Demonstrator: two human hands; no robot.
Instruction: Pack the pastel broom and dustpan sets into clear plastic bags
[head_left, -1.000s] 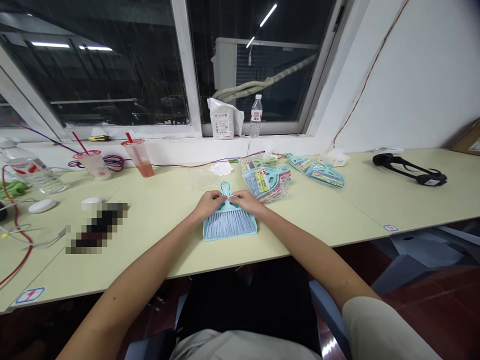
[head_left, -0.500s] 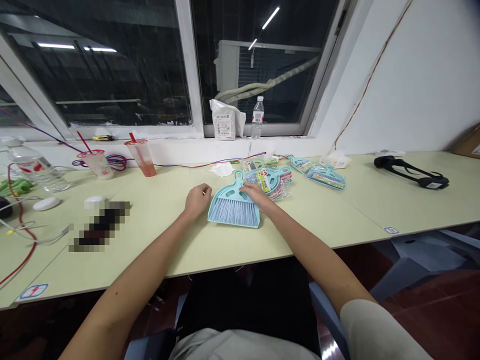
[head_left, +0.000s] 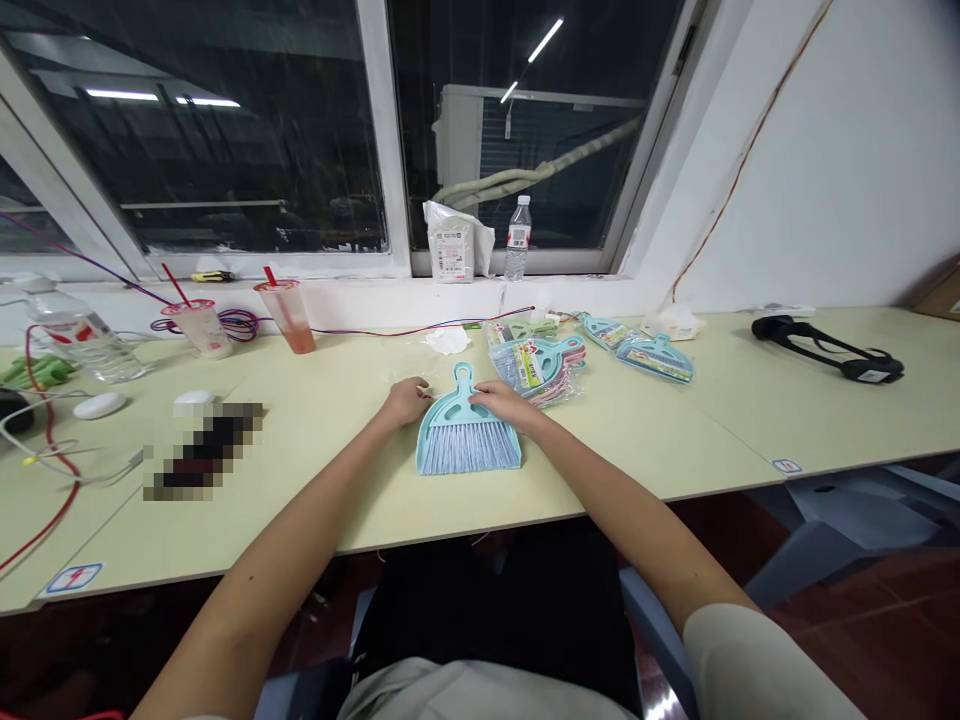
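A light-blue dustpan (head_left: 512, 455) with a matching brush (head_left: 469, 447) nested in it is in front of me, its grey-blue bristles toward me and its looped handle pointing away. My right hand (head_left: 506, 405) grips the set at its upper right, the thumb on the front and the other fingers hidden behind. At the upper left of the dustpan is my left hand (head_left: 405, 402), its fingers pinched together. A small whitish and red bit shows at those fingertips, too small to name. Just beyond them is a faint sheet of clear plastic film (head_left: 411, 365).
Bagged dustpan sets (head_left: 534, 365) lie behind my right hand, with more (head_left: 656, 357) to the right. A black strapped device (head_left: 825, 350) lies far right. Two drink cups (head_left: 289, 318), a large water bottle (head_left: 86, 340) and cables are at left. A crumpled tissue (head_left: 448, 340) lies behind the dustpan.
The dustpan and brush have come slightly down toward me, and the set stands straighter. My left hand has shifted slightly right, closer to the dustpan. My right hand keeps its hold.
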